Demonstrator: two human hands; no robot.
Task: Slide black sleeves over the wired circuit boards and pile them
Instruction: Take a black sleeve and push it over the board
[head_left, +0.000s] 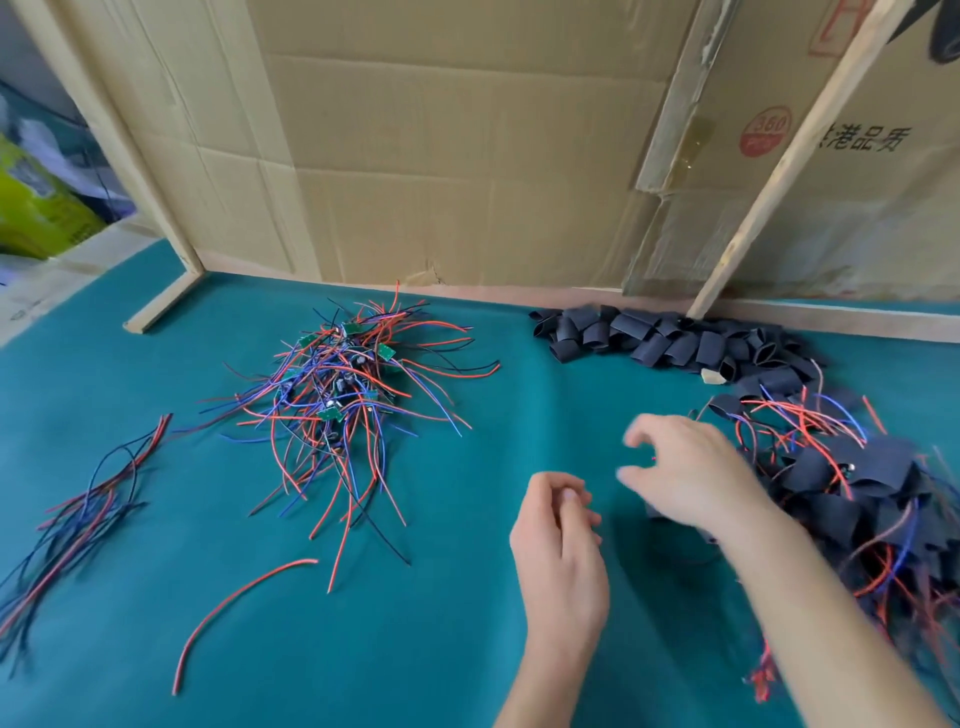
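Well underway: sleeved boards (852, 499) piled at three o'clock, bare wired boards (337, 374) still heaped at ten, loose black sleeves (670, 338) waiting at one. Left hand (563, 551) loosely curled, empty; right hand (691, 478) blurred, fingers spread, apparently holding nothing.

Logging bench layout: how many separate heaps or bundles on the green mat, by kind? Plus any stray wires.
Bare wired circuit boards: 1 heap
Empty black sleeves: 1 heap
Sleeved boards: 1 heap
Loose wire bundle: 1
Stray red wire: 1
Total: 5
Neither the left hand nor the right hand has a grip on anything visible.
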